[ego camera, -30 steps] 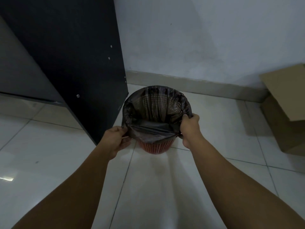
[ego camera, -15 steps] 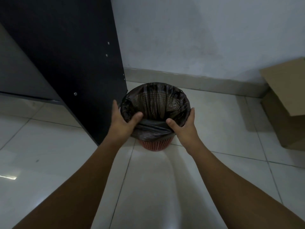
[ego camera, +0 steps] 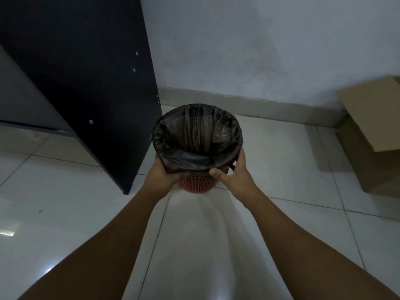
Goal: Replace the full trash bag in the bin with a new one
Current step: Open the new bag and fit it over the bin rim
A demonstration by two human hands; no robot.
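Can't see my left hand's (ego camera: pixel 161 172) fingers, they're tucked behind the black bag's (ego camera: pixel 195 135) folded-over skirt. That skirt covers most of the red bin (ego camera: pixel 195 185), only the bottom mesh shows. Bin's base at 6 o'clock is too dark to tell if it's on the floor. Cardboard box (ego camera: pixel 372 131) at 3 o'clock is cut off by the frame edge, and the black cabinet (ego camera: pixel 82 79) at 10 o'clock runs off the top and left edges.
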